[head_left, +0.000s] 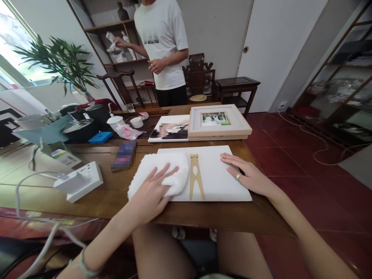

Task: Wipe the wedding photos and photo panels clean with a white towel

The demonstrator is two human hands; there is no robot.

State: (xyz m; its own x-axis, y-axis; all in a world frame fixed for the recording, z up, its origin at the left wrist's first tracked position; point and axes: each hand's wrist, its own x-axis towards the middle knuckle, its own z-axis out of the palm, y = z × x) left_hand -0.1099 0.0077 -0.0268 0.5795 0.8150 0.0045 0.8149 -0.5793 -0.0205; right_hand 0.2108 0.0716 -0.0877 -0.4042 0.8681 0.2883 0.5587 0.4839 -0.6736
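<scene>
My left hand (154, 192) lies with fingers spread on a fluffy white cloth (142, 170), which covers the left part of a flat white board (215, 182). Fingers outstretched, my right hand (247, 172) rests on the board's right edge and wears a ring. Between the hands, a flat tan A-shaped piece (196, 174) with an oval hole lies on the board, close to the cloth. What it is for does not show.
Behind the board sit a framed photo (219, 123) and a photo panel (171, 130). Leftward are a power strip (87, 184), a phone-like object (124, 155), a blue box (100, 137), a teapot (116, 123) and a plant (64, 66). A person in a white shirt (162, 42) stands across the table.
</scene>
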